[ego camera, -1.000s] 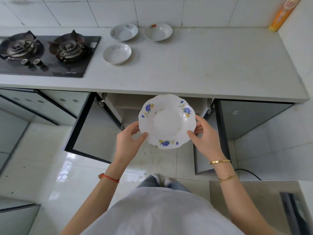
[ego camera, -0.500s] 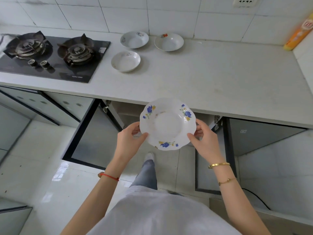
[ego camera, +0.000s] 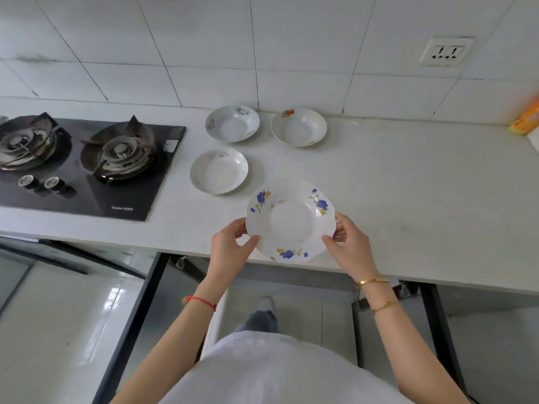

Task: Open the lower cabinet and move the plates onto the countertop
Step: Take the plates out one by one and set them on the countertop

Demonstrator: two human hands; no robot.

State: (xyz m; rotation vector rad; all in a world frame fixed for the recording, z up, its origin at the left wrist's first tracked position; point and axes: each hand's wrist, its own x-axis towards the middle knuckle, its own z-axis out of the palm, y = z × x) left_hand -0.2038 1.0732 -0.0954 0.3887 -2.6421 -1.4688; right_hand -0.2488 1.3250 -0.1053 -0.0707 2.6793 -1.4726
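Counter (ego camera: 408, 182): pale stone top running the width of the view, tiled wall behind.

Hob (ego camera: 87, 167): black glass, two burners and two knobs, set into the counter at the left.

Cabinet doors: left door (ego camera: 128, 330) and right door (ego camera: 440, 330) of the lower cabinet, dark-edged, both swung open below the counter's front edge. The inside is hidden.

Flowered plate (ego camera: 290, 221): white, scalloped rim, blue and yellow flower sprays at three places on the rim. Held level between both hands over the counter's front edge, near the three plates already set down. Whether it touches the counter cannot be told.

Near plate (ego camera: 218, 172): white, faint floral marks, resting on the counter just right of the hob and just behind-left of the flowered plate.

Back-left plate (ego camera: 232, 123): white, small dark sprig on the rim, near the wall.

Back-right plate (ego camera: 299, 126): white, red-orange mark on the rim, beside the back-left plate, apart from it.

Left hand (ego camera: 230, 249): grip clamped on the flowered plate's left rim, thumb on top, fingers beneath. Red cord at the wrist.

Right hand (ego camera: 351, 243): grip clamped on the flowered plate's right rim, thumb on top. Two gold bangles at the wrist.

Socket (ego camera: 444, 52): white, on the wall at upper right.

Orange pack (ego camera: 526, 119): at the far right edge of the counter, cut off by the frame.
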